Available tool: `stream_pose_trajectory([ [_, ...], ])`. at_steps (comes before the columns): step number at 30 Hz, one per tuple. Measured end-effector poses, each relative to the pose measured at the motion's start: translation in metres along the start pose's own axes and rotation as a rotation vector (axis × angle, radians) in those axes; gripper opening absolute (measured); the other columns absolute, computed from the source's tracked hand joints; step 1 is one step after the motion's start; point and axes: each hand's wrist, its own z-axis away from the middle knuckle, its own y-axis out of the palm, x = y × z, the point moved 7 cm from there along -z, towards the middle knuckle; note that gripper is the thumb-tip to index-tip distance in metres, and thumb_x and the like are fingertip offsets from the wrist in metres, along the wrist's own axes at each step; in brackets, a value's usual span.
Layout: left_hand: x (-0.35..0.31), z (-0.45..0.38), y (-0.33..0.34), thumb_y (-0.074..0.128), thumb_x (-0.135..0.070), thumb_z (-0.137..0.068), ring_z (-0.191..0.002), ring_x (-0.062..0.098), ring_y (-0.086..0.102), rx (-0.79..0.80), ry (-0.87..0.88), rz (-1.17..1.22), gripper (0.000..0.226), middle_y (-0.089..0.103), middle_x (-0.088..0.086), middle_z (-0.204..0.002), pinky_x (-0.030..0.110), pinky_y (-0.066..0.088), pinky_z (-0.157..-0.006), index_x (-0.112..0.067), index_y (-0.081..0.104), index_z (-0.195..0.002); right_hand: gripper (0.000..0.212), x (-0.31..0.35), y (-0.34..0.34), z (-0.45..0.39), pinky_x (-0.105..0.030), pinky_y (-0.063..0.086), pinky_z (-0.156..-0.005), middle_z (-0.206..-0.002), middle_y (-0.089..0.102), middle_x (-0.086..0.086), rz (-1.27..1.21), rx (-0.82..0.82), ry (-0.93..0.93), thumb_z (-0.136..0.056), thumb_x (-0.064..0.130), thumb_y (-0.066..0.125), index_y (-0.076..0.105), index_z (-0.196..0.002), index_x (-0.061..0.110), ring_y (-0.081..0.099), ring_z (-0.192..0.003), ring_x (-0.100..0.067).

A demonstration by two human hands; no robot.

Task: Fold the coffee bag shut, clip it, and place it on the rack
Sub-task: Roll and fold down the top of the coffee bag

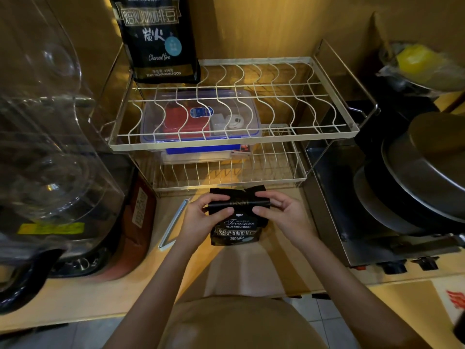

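Coffee bag (236,224) on the counter, its rolled top pinched by both hands, left (201,217) and right (281,212).

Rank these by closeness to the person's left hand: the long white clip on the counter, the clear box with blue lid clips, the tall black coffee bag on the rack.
1. Long white clip: beside the left hand.
2. Clear box with blue lid clips: under the top shelf.
3. Tall black coffee bag: rear left, on top.

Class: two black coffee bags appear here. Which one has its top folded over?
The small bag on the counter, pinched between the left hand and right hand. The tall bag stands unfolded on the rack.
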Motion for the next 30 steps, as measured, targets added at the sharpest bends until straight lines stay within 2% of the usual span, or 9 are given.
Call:
stream_pose_trajectory([
  [2,0.003,-0.001,-0.002,0.074,-0.026,-0.066,-0.124,0.016,0.042,0.001,-0.018,-0.072,0.023,0.047,0.000,-0.134,0.037,0.047,-0.090,-0.038,0.067,-0.085,0.032,0.004,-0.002,0.000,-0.010,0.052,-0.069,-0.097,0.069,0.001,0.096,-0.009,-0.050,-0.070,0.001,0.074,0.068,-0.095,0.021,0.065,-0.088,0.003],
  [4,0.003,-0.003,-0.002,0.073,-0.025,-0.069,-0.130,0.013,0.033,0.012,-0.025,-0.104,0.020,0.037,-0.005,-0.141,0.043,0.046,-0.095,-0.035,0.068,-0.085,0.030,0.007,-0.005,0.000,-0.005,0.047,-0.074,-0.101,0.068,-0.005,0.191,-0.051,-0.088,-0.070,0.005,0.075,0.069,-0.094,0.021,0.063,-0.093,0.000],
  [8,0.001,-0.003,0.000,0.070,-0.020,-0.072,-0.124,0.011,0.043,0.046,-0.003,-0.077,0.018,0.052,-0.009,-0.128,0.051,0.044,-0.098,-0.018,0.070,-0.089,0.025,0.008,-0.010,0.000,-0.012,0.035,-0.086,-0.105,0.063,0.002,0.368,-0.103,-0.132,-0.069,0.014,0.077,0.069,-0.087,0.028,0.050,-0.110,-0.017],
  [12,0.003,-0.004,0.003,0.069,-0.015,-0.073,-0.119,0.004,0.044,0.063,-0.013,-0.067,0.018,0.060,-0.007,-0.118,0.040,0.037,-0.103,-0.014,0.070,-0.091,0.018,0.005,-0.012,-0.003,-0.023,0.028,-0.097,-0.125,0.056,0.003,0.368,-0.070,-0.103,-0.069,0.015,0.077,0.072,-0.084,0.024,0.038,-0.124,-0.013],
  [17,0.011,-0.001,0.005,0.067,-0.011,-0.074,-0.104,0.017,0.060,-0.016,-0.155,0.194,0.020,0.066,0.011,-0.108,0.027,0.050,-0.085,-0.010,0.069,-0.094,0.011,-0.003,-0.002,-0.005,-0.035,0.025,-0.108,-0.115,0.063,0.009,0.110,0.054,-0.034,-0.073,0.004,0.071,0.069,-0.074,0.015,0.039,-0.131,-0.013],
  [20,0.011,-0.003,0.006,0.068,-0.009,-0.074,-0.077,0.012,0.068,-0.075,-0.165,0.243,0.011,0.072,0.005,-0.082,0.016,0.054,-0.063,-0.012,0.070,-0.084,0.016,-0.006,0.000,-0.008,-0.027,0.037,-0.103,-0.098,0.072,0.014,0.038,0.064,-0.043,-0.075,0.003,0.069,0.067,-0.071,0.019,0.049,-0.123,-0.006],
  [23,0.010,-0.005,0.006,0.067,-0.009,-0.076,-0.060,0.007,0.067,-0.074,-0.146,0.204,0.006,0.073,-0.006,-0.060,0.014,0.052,-0.052,-0.013,0.070,-0.073,0.026,-0.009,-0.001,-0.011,-0.013,0.051,-0.080,-0.086,0.076,0.013,-0.021,0.062,-0.054,-0.076,-0.001,0.067,0.068,-0.069,0.024,0.063,-0.101,0.000],
  [26,0.011,-0.006,0.007,0.066,-0.011,-0.077,-0.057,0.008,0.067,-0.070,-0.137,0.183,0.009,0.072,-0.008,-0.057,0.015,0.052,-0.050,-0.014,0.069,-0.069,0.026,-0.009,-0.002,-0.012,-0.013,0.053,-0.063,-0.078,0.076,0.009,-0.020,0.031,-0.040,-0.076,0.000,0.067,0.069,-0.070,0.025,0.069,-0.078,-0.005],
  [30,0.014,-0.010,0.007,0.064,-0.014,-0.079,-0.061,0.007,0.067,-0.027,-0.180,0.156,0.007,0.072,-0.006,-0.060,0.015,0.052,-0.054,-0.014,0.069,-0.074,0.024,-0.009,-0.001,-0.016,-0.013,0.053,-0.055,-0.070,0.076,0.010,-0.029,-0.018,-0.044,-0.077,-0.001,0.066,0.070,-0.076,0.023,0.070,-0.069,-0.005],
])
